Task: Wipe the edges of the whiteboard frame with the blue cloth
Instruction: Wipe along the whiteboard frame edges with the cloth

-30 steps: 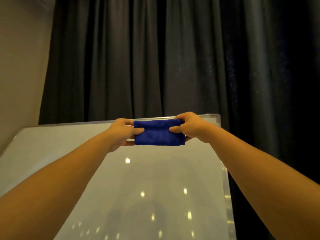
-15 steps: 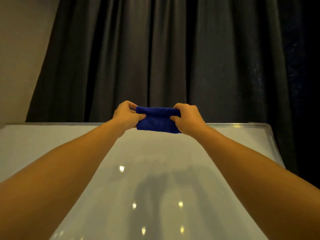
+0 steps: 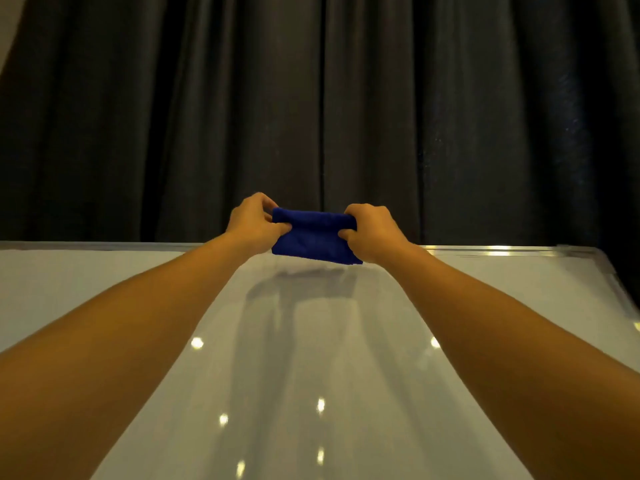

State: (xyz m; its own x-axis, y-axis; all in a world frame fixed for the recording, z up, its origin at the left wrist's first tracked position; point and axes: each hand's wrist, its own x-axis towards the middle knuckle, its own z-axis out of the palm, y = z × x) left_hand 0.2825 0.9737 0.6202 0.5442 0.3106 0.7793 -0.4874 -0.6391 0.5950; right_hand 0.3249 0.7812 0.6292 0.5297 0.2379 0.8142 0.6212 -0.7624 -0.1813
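Note:
A folded blue cloth [image 3: 313,236] is draped over the top edge of the whiteboard frame [image 3: 498,251], near the middle of that edge. My left hand [image 3: 254,223] pinches the cloth's left end and my right hand [image 3: 372,233] pinches its right end. Both arms stretch out over the white board surface [image 3: 311,341]. The frame's silver top rail shows to either side of the hands, and its right rail [image 3: 623,299] runs down at the far right. The part of the rail under the cloth is hidden.
Dark grey curtains [image 3: 311,116] hang close behind the board. A strip of beige wall [image 3: 8,32] shows at the upper left. Small ceiling-light reflections dot the board's glossy surface.
The cloth, which lay against the board face below the top edge, has come up over the top rail. The view has swung so the board's right corner sits farther right.

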